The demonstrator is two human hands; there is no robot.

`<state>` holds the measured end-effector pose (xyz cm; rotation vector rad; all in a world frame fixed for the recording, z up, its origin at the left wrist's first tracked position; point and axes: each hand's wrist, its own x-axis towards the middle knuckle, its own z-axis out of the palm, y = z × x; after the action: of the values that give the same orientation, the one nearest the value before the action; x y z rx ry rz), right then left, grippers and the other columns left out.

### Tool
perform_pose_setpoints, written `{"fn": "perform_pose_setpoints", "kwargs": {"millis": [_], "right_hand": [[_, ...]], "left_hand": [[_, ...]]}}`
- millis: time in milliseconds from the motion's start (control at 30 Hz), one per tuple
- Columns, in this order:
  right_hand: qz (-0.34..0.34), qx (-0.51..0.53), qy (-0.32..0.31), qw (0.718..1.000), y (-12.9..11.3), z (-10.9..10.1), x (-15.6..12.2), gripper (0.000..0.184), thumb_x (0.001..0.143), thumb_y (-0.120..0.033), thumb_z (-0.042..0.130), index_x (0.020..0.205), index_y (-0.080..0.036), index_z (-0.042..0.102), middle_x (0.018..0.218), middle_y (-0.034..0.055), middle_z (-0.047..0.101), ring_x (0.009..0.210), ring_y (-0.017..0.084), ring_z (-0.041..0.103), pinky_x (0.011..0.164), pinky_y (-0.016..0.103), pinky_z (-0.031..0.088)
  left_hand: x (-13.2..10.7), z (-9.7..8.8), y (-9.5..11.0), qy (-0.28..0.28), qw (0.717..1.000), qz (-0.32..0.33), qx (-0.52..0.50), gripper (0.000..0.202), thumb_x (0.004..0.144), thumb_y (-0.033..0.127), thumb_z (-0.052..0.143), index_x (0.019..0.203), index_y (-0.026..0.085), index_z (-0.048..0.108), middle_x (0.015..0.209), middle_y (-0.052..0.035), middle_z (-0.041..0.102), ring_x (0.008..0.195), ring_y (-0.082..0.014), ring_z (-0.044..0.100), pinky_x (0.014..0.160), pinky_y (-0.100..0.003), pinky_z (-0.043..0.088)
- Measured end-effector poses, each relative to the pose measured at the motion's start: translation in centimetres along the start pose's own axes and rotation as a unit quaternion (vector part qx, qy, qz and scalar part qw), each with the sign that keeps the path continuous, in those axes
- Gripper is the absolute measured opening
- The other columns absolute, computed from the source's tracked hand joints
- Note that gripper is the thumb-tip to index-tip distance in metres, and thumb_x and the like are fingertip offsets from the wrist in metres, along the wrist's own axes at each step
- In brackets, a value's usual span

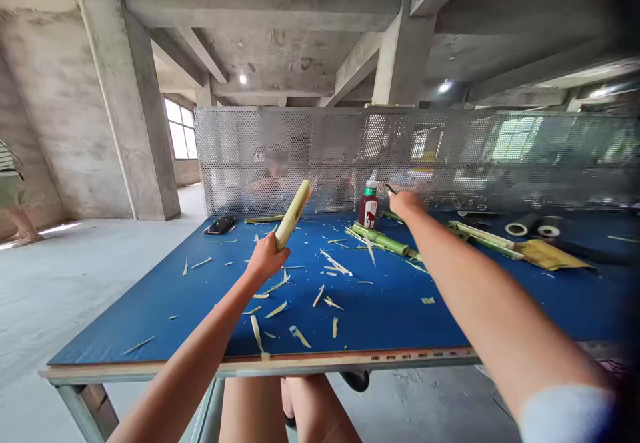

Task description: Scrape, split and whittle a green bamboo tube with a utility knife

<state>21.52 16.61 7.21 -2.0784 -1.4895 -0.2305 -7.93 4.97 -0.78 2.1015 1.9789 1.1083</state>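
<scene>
My left hand is closed round the lower end of a short pale bamboo piece, which it holds tilted upward over the blue table. My right hand is stretched far out, fingers closed on a small dark tool whose tip shows above the knuckles; I cannot name it. That hand hovers just right of a red bottle with a green cap and above green bamboo sticks.
Bamboo shavings litter the tabletop. A phone lies at the far left, more split bamboo and two dark rolls at the right. A perforated metal screen closes the far edge; a person sits behind it.
</scene>
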Motion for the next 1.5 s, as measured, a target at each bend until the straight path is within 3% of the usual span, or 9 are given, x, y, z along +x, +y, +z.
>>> {"fn": "perform_pose_setpoints", "kwargs": {"millis": [100, 233, 333, 467, 833, 1100, 1200, 1367, 1500], "right_hand": [[-0.023, -0.021, -0.042, 0.999, 2.8, 0.9, 1.2, 0.052, 0.085, -0.046, 0.034, 0.093, -0.002, 0.061, 0.094, 0.0258, 0.059, 0.09, 0.03, 0.058, 0.067, 0.033, 0.042], [-0.175, 0.124, -0.119, 0.969, 1.9, 2.3, -2.8, 0.051, 0.083, -0.055, 0.031, 0.078, -0.011, 0.056, 0.064, 0.0099, 0.059, 0.055, 0.017, 0.057, 0.049, 0.024, 0.04], [-0.254, 0.312, -0.208, 0.892, -0.2, 1.8, -7.5, 0.045, 0.081, -0.059, 0.031, 0.079, -0.017, 0.048, 0.05, -0.0035, 0.046, 0.036, 0.009, 0.042, 0.038, 0.02, 0.035], [-0.295, 0.406, -0.318, 0.805, -2.4, -0.3, -11.9, 0.047, 0.081, -0.06, 0.031, 0.07, -0.017, 0.045, 0.051, -0.004, 0.044, 0.034, 0.007, 0.043, 0.035, 0.019, 0.036], [-0.249, 0.361, -0.304, 0.846, -4.4, -2.4, -14.8, 0.041, 0.087, -0.05, 0.028, 0.07, -0.017, 0.044, 0.042, -0.0053, 0.042, 0.027, 0.007, 0.04, 0.028, 0.019, 0.034], [-0.215, 0.356, -0.426, 0.804, -3.8, -3.2, -13.7, 0.045, 0.088, -0.05, 0.025, 0.066, -0.016, 0.044, 0.042, -0.0038, 0.043, 0.028, 0.006, 0.039, 0.029, 0.017, 0.034], [-0.213, 0.358, -0.46, 0.784, -3.4, -2.9, -13.1, 0.045, 0.089, -0.049, 0.025, 0.067, -0.015, 0.045, 0.045, -0.0026, 0.045, 0.029, 0.006, 0.039, 0.03, 0.017, 0.034], [-0.189, 0.355, -0.383, 0.832, -3.7, -3.0, -14.3, 0.043, 0.087, -0.05, 0.028, 0.068, -0.016, 0.044, 0.043, -0.004, 0.042, 0.028, 0.006, 0.038, 0.03, 0.018, 0.033], [-0.162, 0.358, -0.381, 0.837, -4.9, -2.9, -16.3, 0.042, 0.088, -0.048, 0.028, 0.066, -0.016, 0.044, 0.041, -0.0042, 0.041, 0.029, 0.007, 0.038, 0.031, 0.019, 0.035]], "left_hand": [[0.4, 0.1, -0.3, -0.011, 0.99, -0.051, -0.128, 0.015, 0.068, 0.024, 0.049, 0.079, 0.017, 0.043, 0.055, 0.002, 0.051, 0.042, -0.0109, 0.051, 0.04, -0.021, 0.036], [0.6, 0.1, 0.0, -0.06, 0.95, -0.061, -0.3, 0.028, 0.069, 0.027, 0.054, 0.09, 0.019, 0.037, 0.053, 0.0068, 0.047, 0.038, -0.0079, 0.047, 0.04, -0.02, 0.038], [0.4, -0.1, 0.1, -0.087, 0.928, -0.04, -0.359, 0.033, 0.07, 0.037, 0.056, 0.092, 0.019, 0.038, 0.064, 0.0038, 0.05, 0.046, -0.008, 0.051, 0.043, -0.021, 0.042], [0.4, -0.2, -0.3, -0.092, 0.923, 0.014, -0.373, 0.038, 0.071, 0.042, 0.055, 0.098, 0.02, 0.042, 0.069, 0.0033, 0.047, 0.049, -0.0061, 0.05, 0.046, -0.021, 0.043], [0.2, -0.4, -1.0, 0.025, 0.983, 0.098, -0.153, 0.045, 0.075, 0.045, 0.047, 0.113, 0.021, 0.047, 0.065, 0.0022, 0.053, 0.05, -0.0098, 0.048, 0.046, -0.021, 0.035], [-0.2, -1.6, -1.0, 0.061, 0.988, 0.14, 0.034, 0.042, 0.078, 0.044, 0.042, 0.113, 0.021, 0.046, 0.077, -0.0018, 0.061, 0.061, -0.0154, 0.053, 0.052, -0.023, 0.032], [0.0, -1.4, -1.1, 0.054, 0.988, 0.14, 0.046, 0.042, 0.078, 0.044, 0.042, 0.113, 0.022, 0.045, 0.078, -0.0024, 0.061, 0.062, -0.0155, 0.054, 0.052, -0.023, 0.031], [0.6, -0.5, -1.6, 0.019, 0.995, 0.097, -0.018, 0.042, 0.079, 0.047, 0.04, 0.111, 0.02, 0.046, 0.068, -0.001, 0.059, 0.055, -0.0137, 0.051, 0.049, -0.023, 0.031], [0.7, -0.2, -1.9, 0.034, 0.995, 0.082, -0.046, 0.041, 0.079, 0.046, 0.04, 0.109, 0.019, 0.045, 0.07, -0.0017, 0.058, 0.056, -0.0133, 0.052, 0.05, -0.023, 0.033]]}}
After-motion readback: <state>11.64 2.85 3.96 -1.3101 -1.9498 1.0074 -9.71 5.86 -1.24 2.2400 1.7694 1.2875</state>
